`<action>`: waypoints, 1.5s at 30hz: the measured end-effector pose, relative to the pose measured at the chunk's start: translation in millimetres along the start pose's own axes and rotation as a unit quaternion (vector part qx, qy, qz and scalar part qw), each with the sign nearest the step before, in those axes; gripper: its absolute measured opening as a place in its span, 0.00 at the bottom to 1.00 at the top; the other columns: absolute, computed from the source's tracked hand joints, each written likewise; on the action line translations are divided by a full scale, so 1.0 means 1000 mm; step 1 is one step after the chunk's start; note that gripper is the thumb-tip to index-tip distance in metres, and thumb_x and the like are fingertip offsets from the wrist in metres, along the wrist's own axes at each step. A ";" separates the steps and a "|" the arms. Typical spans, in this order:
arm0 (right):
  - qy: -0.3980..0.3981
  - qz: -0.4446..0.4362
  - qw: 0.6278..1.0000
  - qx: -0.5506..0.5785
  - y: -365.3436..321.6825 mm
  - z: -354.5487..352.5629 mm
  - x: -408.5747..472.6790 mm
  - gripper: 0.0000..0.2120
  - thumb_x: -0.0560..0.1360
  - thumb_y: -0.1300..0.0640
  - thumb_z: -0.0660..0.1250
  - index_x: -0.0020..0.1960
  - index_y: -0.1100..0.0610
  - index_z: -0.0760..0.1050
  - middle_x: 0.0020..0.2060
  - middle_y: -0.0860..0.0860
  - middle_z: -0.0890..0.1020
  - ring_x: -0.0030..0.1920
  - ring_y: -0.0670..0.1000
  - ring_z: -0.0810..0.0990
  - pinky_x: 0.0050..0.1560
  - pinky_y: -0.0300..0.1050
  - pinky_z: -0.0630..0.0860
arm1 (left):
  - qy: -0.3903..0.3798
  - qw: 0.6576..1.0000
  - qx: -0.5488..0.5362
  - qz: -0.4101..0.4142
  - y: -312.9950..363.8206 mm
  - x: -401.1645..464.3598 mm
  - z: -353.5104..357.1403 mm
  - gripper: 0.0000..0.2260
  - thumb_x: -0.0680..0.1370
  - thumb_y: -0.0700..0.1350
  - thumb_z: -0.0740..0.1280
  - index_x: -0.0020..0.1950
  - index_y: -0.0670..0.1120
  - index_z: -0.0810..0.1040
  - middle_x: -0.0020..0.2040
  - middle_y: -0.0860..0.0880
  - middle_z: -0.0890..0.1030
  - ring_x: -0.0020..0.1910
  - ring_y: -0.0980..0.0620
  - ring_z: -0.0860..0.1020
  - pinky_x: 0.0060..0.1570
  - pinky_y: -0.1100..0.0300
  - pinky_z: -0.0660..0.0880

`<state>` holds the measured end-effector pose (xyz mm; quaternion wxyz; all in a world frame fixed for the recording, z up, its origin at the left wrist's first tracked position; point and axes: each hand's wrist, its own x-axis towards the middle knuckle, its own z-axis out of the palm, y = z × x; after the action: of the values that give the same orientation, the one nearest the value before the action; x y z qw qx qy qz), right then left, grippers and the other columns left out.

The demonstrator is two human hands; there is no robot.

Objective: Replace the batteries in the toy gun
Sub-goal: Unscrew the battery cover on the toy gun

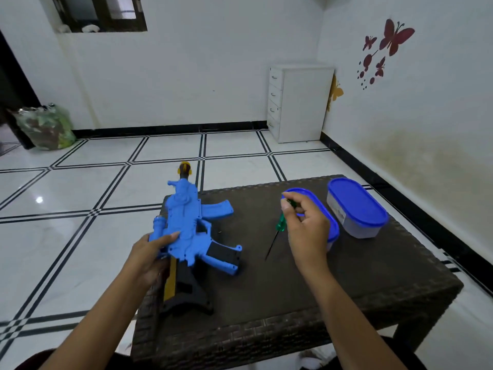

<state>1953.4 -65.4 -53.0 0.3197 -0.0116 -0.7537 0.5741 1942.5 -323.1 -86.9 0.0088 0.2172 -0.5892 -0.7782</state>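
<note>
Head view. Nearest the camera, two bare forearms reach in from 6 o'clock over the near edge of a dark woven-pattern table [346, 276].

The left hand [149, 259], at about 8 o'clock from the table's middle, grips the rear body of the toy gun [188, 231], thumb laid along the blue side and fingers wrapped beneath. The gun lies on the table's left edge, its barrel pointing to 12 o'clock and its yellow muzzle tip reaching past the far edge over the floor. Its black and yellow stock points back to 6 o'clock. The magazine and the black-faced grip stick out toward 3 o'clock.

The right hand [306, 225] is raised above the table's middle and pinches the green handle of a screwdriver [278, 228] between thumb and curled fingers. The thin shaft slants down toward 7 o'clock; whether its tip touches the tabletop cannot be told.

Just behind that hand, at 1 o'clock, sits a blue-lidded container [324, 214], partly hidden. A second blue-lidded container [357, 206] stands just beside it at 3 o'clock, near the table's far right corner.

Across the tiled floor, at 12 o'clock, a white drawer cabinet [300, 102] stands in the room's corner.
</note>
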 end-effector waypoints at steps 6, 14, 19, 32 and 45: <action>-0.038 0.010 0.999 -0.027 0.003 0.014 -0.002 0.08 0.76 0.60 0.65 0.53 0.56 0.80 0.40 0.42 0.78 0.40 0.34 0.76 0.40 0.24 0.70 | 0.005 0.999 -0.024 -0.043 -0.022 0.010 -0.019 0.16 0.73 0.37 0.68 0.60 0.36 0.73 0.50 0.41 0.80 0.45 0.44 0.79 0.33 0.59 0.81; -0.169 -0.006 0.973 -0.157 0.019 0.031 0.004 0.07 0.78 0.56 0.61 0.52 0.53 0.77 0.45 0.47 0.75 0.42 0.45 0.74 0.43 0.36 0.71 | 0.035 0.999 -0.033 -0.020 -0.029 0.006 -0.023 0.13 0.73 0.40 0.69 0.56 0.37 0.74 0.49 0.39 0.81 0.43 0.44 0.80 0.36 0.57 0.80; -0.314 0.071 0.922 -0.213 0.040 0.062 0.013 0.08 0.79 0.55 0.56 0.50 0.51 0.75 0.51 0.51 0.73 0.48 0.51 0.76 0.48 0.43 0.71 | 0.105 0.978 0.160 0.089 -0.024 0.005 -0.024 0.33 0.72 0.42 0.72 0.72 0.42 0.60 0.67 0.40 0.70 0.56 0.44 0.74 0.52 0.53 0.72; -0.402 0.077 0.858 -0.310 0.058 0.129 0.018 0.02 0.73 0.55 0.69 0.42 0.50 0.75 0.51 0.49 0.79 0.51 0.51 0.77 0.50 0.47 0.73 | 0.011 0.937 0.321 0.141 -0.019 0.023 -0.030 0.29 0.72 0.41 0.71 0.71 0.44 0.63 0.69 0.43 0.68 0.66 0.43 0.68 0.62 0.50 0.68; -0.353 0.141 0.861 -0.339 0.068 0.093 0.025 0.02 0.74 0.55 0.67 0.44 0.51 0.74 0.49 0.48 0.79 0.52 0.50 0.77 0.51 0.46 0.74 | -0.009 0.930 0.340 0.139 -0.016 0.018 -0.025 0.26 0.75 0.42 0.68 0.71 0.46 0.64 0.72 0.45 0.65 0.69 0.45 0.65 0.64 0.52 0.66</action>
<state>1863.3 -112.6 -113.5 -0.0753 -0.0217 -0.9546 0.2875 1938.7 -346.1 -113.2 0.0375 0.1163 -0.8429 -0.5239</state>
